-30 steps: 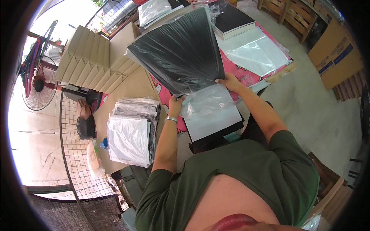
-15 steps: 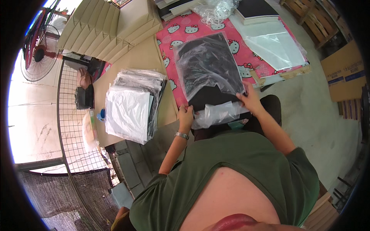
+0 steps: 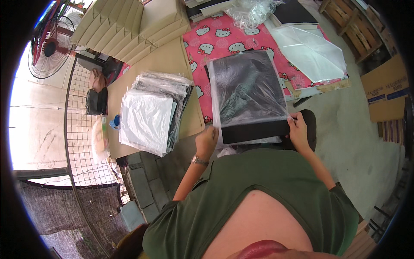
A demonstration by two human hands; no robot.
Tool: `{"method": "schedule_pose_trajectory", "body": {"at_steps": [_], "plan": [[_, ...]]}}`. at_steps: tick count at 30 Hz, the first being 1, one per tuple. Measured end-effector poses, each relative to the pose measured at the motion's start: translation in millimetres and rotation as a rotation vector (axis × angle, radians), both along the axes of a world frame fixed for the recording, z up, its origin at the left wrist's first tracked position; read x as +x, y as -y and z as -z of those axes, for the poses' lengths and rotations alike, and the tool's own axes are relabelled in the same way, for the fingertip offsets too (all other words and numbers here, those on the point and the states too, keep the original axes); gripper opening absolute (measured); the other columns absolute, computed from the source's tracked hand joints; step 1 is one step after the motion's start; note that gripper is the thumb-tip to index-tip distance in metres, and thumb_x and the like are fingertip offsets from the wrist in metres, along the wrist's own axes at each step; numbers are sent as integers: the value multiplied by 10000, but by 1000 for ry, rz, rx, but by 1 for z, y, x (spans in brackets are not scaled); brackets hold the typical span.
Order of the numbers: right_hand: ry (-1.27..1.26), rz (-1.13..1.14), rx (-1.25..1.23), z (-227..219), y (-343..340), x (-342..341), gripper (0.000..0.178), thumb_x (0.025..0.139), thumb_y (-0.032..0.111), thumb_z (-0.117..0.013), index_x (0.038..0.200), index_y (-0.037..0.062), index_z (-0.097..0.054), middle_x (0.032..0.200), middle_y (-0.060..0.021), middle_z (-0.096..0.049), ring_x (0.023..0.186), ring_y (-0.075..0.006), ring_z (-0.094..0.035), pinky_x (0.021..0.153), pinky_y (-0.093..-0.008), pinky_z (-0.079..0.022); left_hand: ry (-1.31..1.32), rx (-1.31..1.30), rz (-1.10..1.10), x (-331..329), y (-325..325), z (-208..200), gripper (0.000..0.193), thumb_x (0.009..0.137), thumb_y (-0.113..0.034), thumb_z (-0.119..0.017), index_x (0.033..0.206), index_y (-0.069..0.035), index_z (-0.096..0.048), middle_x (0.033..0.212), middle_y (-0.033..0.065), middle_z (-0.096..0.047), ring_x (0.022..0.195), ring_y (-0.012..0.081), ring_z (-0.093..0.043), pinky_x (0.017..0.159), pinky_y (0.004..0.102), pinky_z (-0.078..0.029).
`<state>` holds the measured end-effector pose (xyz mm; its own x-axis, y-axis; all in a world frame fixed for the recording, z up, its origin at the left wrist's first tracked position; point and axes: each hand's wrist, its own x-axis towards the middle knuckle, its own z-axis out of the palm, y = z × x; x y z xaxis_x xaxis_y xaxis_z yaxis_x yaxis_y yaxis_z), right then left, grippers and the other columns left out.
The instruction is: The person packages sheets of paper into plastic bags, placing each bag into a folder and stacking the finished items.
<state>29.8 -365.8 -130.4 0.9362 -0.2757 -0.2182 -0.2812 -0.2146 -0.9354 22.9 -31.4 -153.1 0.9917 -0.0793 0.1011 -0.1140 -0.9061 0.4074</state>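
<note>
A flat black board (image 3: 256, 131) lies in front of me, its near strip uncovered. Over the rest of it stretches a clear plastic bag (image 3: 248, 88), slightly wrinkled, reaching toward the far end. My left hand (image 3: 207, 142) is closed at the bag's near left corner, fingers curled on the plastic edge. At the near right corner, the fingers of my right hand (image 3: 298, 131) pinch the bag's edge beside the board. More crumpled clear plastic shows below the board, close to my lap.
To the left, a stack of plastic-wrapped sheets (image 3: 146, 123) sits on brown cardboard (image 3: 189, 110). Folded brown covers (image 3: 116, 30) stand behind it. The pink patterned tablecloth (image 3: 207, 47) carries bundled clear plastic (image 3: 252, 13), white plastic sheets (image 3: 308, 56) and a black-topped stack (image 3: 295, 12).
The bag has gone from bunched to mostly smooth over the board, and its loose near flap no longer lies across the front. Board and hands sit slightly closer to me.
</note>
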Motion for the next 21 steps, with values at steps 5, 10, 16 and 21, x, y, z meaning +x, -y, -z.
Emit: {"method": "schedule_pose_trajectory", "body": {"at_steps": [5, 10, 16, 21], "plan": [[-75, -108, 67, 17, 11, -47, 93, 882, 81, -491, 907, 23, -423, 654, -78, -557, 527, -121, -558, 452, -249, -461, -191, -134, 153, -86, -19, 15, 153, 819, -242, -558, 841, -91, -563, 707, 90, -595, 603, 292, -578, 492, 351, -439], [-257, -229, 339, 20, 14, -49, 113, 886, 37, -458, 935, 31, -357, 821, -86, -517, 652, -159, -599, 515, -254, -494, -354, -635, -239, -91, -22, 29, 226, 847, -231, -516, 977, -49, -552, 730, 46, -588, 584, 182, -542, 542, 309, -426], [-253, -518, 492, 22, 8, -29, 291, 823, -96, -459, 1019, 64, -317, 916, -79, -440, 710, -160, -589, 573, -264, -499, -806, -814, -352, -34, 3, -52, 270, 854, -187, -559, 1040, 5, -525, 915, 20, -563, 672, 114, -484, 640, 277, -422], [-82, -738, 488, 9, -37, 6, 251, 814, -82, -496, 984, 36, -354, 909, -74, -445, 744, -163, -582, 637, -275, -480, -338, -1259, -302, -57, -26, -63, 321, 876, -164, -544, 1148, -29, -440, 883, 11, -549, 614, 98, -469, 556, 240, -405]]}}
